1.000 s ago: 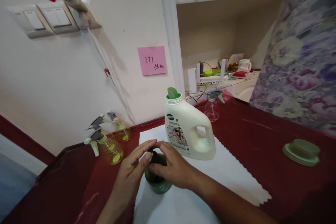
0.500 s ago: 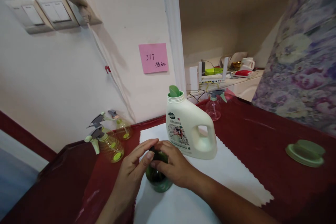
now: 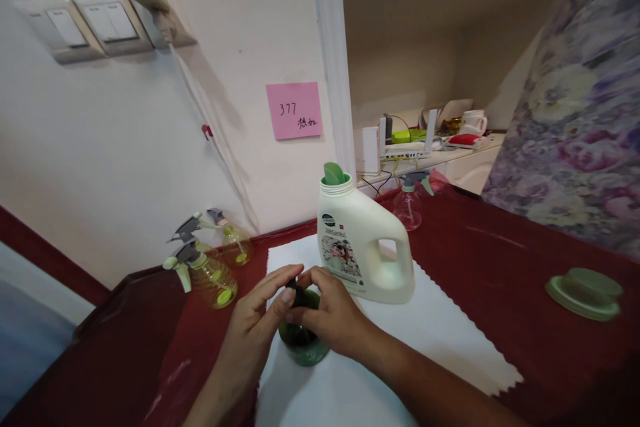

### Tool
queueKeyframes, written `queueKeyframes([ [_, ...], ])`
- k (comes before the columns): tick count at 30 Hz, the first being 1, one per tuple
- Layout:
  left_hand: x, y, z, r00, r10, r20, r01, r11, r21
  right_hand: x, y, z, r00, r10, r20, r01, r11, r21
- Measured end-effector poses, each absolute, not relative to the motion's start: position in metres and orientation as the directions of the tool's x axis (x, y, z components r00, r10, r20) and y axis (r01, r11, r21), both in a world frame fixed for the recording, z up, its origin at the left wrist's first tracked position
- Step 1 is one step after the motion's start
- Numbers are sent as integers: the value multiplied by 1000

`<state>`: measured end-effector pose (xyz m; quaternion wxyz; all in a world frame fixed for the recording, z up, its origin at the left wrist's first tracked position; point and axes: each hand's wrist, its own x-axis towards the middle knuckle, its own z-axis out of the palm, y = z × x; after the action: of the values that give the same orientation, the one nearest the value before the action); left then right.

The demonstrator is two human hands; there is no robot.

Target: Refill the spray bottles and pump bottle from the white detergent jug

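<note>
A small dark green bottle [image 3: 303,345] stands on a white cloth [image 3: 430,340] near the table's front. My left hand [image 3: 253,327] wraps its left side, fingers curled over the top. My right hand [image 3: 334,317] pinches the dark cap at the bottle's neck. Just behind stands a cream detergent jug [image 3: 365,247] with an open green spout. Its green cap [image 3: 584,292] lies far right on the red tabletop.
Two yellowish spray bottles [image 3: 210,273] stand at the left by the wall, and a clear pink one [image 3: 407,203] sits behind the jug. A floral fabric [image 3: 575,100] hangs at right. Shelves with a router and cups are at the back.
Both hands stay on the green bottle's top; my right fingers have shifted slightly round the cap. The view has drifted a little.
</note>
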<state>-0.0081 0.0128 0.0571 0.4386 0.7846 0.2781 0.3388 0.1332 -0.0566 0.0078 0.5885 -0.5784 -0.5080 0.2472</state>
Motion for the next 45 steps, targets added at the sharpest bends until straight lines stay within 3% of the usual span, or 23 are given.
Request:
queueKeyframes([
  [5,-9,14,54,623,726,292,118,-456,882,134,-58,9,250,895,370,296,293,-909],
  [10,-8,14,54,624,729,282,131,-453,882,132,-57,7,363,878,311,281,215,-935],
  [15,-7,13,54,618,731,290,109,-445,889,131,-58,8,271,894,356,266,286,-921],
  [20,-8,14,53,628,724,285,135,-463,876,129,-56,7,386,874,293,248,208,-946],
  [25,-8,15,51,621,730,286,120,-450,885,131,-58,8,292,889,354,251,286,-925],
  [30,-7,15,51,626,729,278,135,-452,882,130,-57,5,370,875,312,252,229,-940],
  [35,-7,15,52,616,734,286,117,-444,889,131,-59,7,279,892,357,251,291,-923],
  [41,-8,15,50,626,722,294,124,-465,877,132,-58,5,347,885,309,237,236,-942],
  [45,-9,14,51,621,727,294,111,-453,885,132,-62,8,261,898,355,232,299,-926],
])
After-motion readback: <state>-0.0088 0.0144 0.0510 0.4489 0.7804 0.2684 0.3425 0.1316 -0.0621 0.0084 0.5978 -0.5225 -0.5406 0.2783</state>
